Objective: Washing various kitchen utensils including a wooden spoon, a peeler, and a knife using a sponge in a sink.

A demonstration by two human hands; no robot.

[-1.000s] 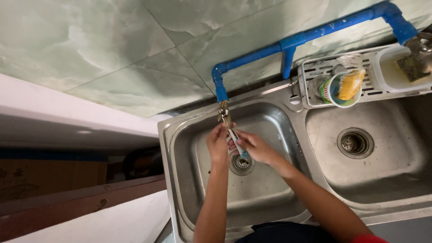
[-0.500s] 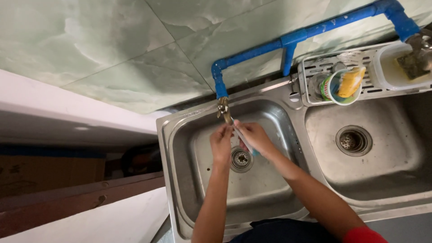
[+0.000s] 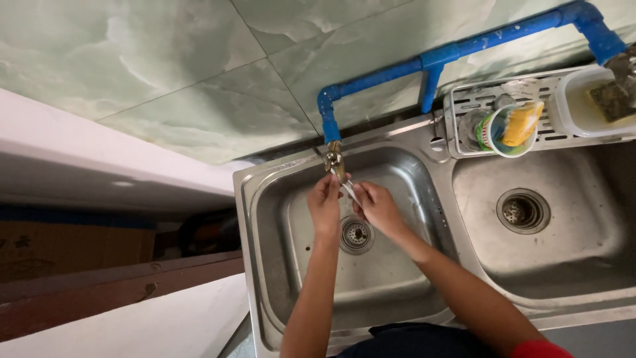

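Both hands in the left basin of the steel sink [image 3: 278,265], under the brass tap [image 3: 333,159]. Left hand [image 3: 324,207] and right hand [image 3: 377,207] close together, fingers curled on a thin shiny object [image 3: 350,192] between them; what it is, cannot tell. Drain [image 3: 356,233] just below the fingers. Blue pipe [image 3: 397,69] above; rack [image 3: 464,109] with cup [image 3: 493,136] well right.

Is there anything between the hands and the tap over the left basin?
Nothing visible. The left hand and right hand sit just under the brass tap, with only the thin water stream between them above the drain.
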